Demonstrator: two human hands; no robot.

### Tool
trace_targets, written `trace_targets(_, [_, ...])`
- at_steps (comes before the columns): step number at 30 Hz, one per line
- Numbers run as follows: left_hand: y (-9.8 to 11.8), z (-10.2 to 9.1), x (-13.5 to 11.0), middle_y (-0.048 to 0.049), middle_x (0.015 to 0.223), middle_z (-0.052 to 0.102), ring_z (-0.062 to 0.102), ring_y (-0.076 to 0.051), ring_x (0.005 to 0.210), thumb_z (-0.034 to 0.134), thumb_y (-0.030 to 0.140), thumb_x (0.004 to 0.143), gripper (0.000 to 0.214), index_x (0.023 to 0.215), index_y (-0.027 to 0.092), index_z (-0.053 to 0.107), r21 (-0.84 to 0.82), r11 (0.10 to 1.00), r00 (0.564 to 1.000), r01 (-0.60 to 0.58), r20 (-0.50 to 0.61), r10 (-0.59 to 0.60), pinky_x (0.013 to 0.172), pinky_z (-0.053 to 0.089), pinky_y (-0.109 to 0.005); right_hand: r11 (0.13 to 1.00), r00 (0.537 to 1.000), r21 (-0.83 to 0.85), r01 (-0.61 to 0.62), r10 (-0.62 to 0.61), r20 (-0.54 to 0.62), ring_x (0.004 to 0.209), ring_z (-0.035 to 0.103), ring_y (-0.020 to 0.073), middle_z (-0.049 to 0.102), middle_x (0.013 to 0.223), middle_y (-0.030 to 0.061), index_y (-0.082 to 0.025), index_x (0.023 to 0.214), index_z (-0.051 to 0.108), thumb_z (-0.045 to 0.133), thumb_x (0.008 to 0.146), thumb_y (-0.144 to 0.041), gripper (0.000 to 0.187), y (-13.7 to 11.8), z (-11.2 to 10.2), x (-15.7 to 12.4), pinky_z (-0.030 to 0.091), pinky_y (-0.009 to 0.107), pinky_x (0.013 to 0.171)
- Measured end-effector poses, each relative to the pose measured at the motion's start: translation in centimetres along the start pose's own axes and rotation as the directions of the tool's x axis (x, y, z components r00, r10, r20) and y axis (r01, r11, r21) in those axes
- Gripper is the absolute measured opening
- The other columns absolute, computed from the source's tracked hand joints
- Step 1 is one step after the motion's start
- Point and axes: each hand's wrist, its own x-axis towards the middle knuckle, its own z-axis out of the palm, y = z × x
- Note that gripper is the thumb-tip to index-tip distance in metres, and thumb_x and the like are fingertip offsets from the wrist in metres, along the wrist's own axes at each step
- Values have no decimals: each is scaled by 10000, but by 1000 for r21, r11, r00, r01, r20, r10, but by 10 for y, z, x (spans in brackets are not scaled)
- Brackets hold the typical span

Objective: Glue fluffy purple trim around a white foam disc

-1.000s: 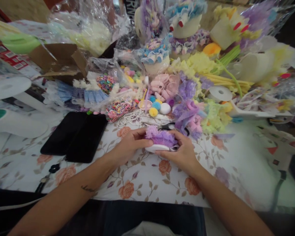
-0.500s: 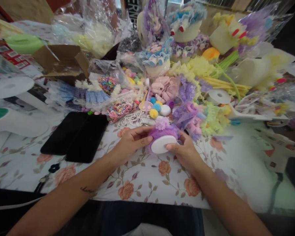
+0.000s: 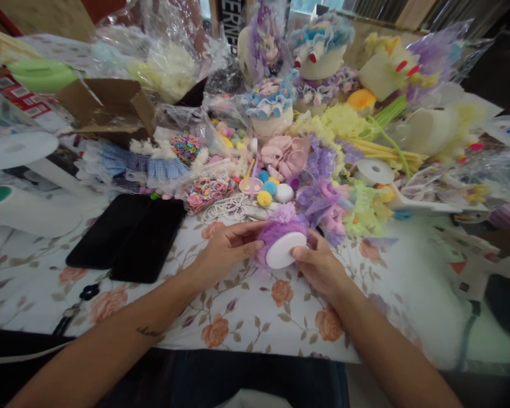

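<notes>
Between my two hands is a fuzzy purple piece [image 3: 268, 237] with a white oval base [image 3: 285, 251] facing me and a lighter purple pompom [image 3: 281, 212] at its upper edge. My left hand [image 3: 227, 249] grips the fuzzy left side, thumb in front and fingers behind. On the right, my right hand [image 3: 323, 263] closes round the other side with its thumb pressed on the white oval. The fingertips behind the piece are hidden. Just beyond it lie yellow and blue pompoms [image 3: 264, 198], a white oval piece [image 3: 284, 193] and a strand of white beads [image 3: 225, 207].
Two black phones [image 3: 147, 241] lie left of my forearm on the flowered tablecloth [image 3: 246, 317]. A glue gun [image 3: 471, 263] rests at the right. Behind are purple and yellow fabric pieces [image 3: 368, 209], bags of small bands [image 3: 206, 192], a cardboard box [image 3: 106, 107] and decorated dolls [image 3: 270, 102].
The white oval base has tilted, its right side higher, and shifted slightly right within my hands. Both hands keep their hold. The whole view has moved a little.
</notes>
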Motion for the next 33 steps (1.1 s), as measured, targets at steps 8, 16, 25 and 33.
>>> trace_targets(8, [9, 7, -3, -110, 1157, 742, 693, -289, 1073, 876, 284, 647, 519, 1140, 211, 734, 32, 999, 999, -40, -6, 40, 904, 575, -383, 1000, 1000, 2, -9, 9, 7, 842, 689, 210, 728, 918, 26, -216, 944, 651, 904, 523, -393, 523, 0, 1, -1, 585, 332, 761])
trace_targets(16, [9, 7, -4, -98, 1124, 748, 728, -253, 910, 881, 296, 633, 499, 1104, 210, 740, 56, 998, 999, -29, -27, 30, 690, 599, -298, 996, 989, 15, -87, 85, 121, 897, 698, 219, 733, 984, 47, -214, 988, 656, 879, 594, -444, 508, 3, -5, 0, 596, 323, 756])
trace_targets(25, [5, 5, -1, -91, 1173, 733, 689, -246, 1036, 838, 348, 707, 463, 1137, 214, 730, 52, 998, 998, -20, -57, 23, 843, 562, -303, 994, 990, 64, -94, 86, 108, 964, 703, 237, 747, 999, 52, -217, 946, 674, 863, 631, -476, 450, 2, -1, 2, 622, 337, 799])
trace_targets(33, [0, 8, 6, -94, 1042, 749, 690, -214, 944, 778, 537, 727, 549, 1138, 179, 721, -31, 999, 997, 24, -73, -27, 861, 549, -307, 979, 998, 200, 44, -32, -63, 1078, 678, 234, 755, 1057, 34, -228, 1049, 680, 835, 689, -500, 476, 6, 4, 7, 618, 366, 888])
